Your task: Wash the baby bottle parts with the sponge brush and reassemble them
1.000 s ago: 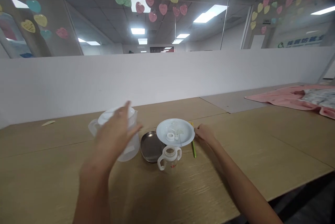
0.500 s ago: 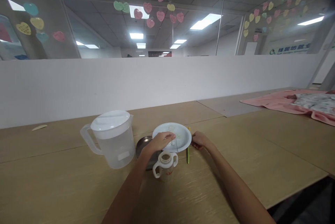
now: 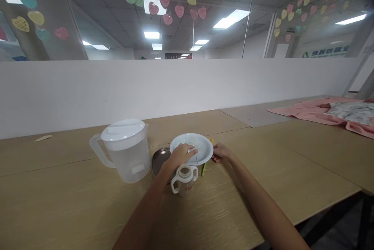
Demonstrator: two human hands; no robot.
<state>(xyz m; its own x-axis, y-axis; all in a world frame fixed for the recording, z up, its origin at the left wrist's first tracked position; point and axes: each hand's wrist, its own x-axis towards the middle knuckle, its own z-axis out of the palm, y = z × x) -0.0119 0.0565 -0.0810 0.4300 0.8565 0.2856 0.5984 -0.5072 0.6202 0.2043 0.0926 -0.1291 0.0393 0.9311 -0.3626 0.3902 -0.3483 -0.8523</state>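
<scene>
A shallow white plate [image 3: 178, 141] with wet-looking bits in it lies in front of me. My left hand [image 3: 181, 154] reaches over its near side, thumb and fingers brought together around a small pale piece I cannot identify. At the right rim is my right hand [image 3: 221, 152], fingers curled against the plate's edge. A thin green-and-yellow stick [image 3: 203, 169] lies beside and partly under that rim. Just in front of the plate stands an uncapped two-handled baby bottle [image 3: 186, 185]. My left forearm partly hides a round metal dish [image 3: 159, 161].
To the left stands a lidded clear plastic pitcher [image 3: 131, 160]. A flat pale strip [image 3: 43, 138] lies farther left on the wooden table [image 3: 73, 207]. A pink blanket [image 3: 298, 110] with patterned cloth covers the far right. Behind the table rises a white wall [image 3: 117, 90] with glass above.
The green stick's near end has swung left, so it now lies slanted. My left fingers have shifted slightly around the pale piece. The view has tilted down a little.
</scene>
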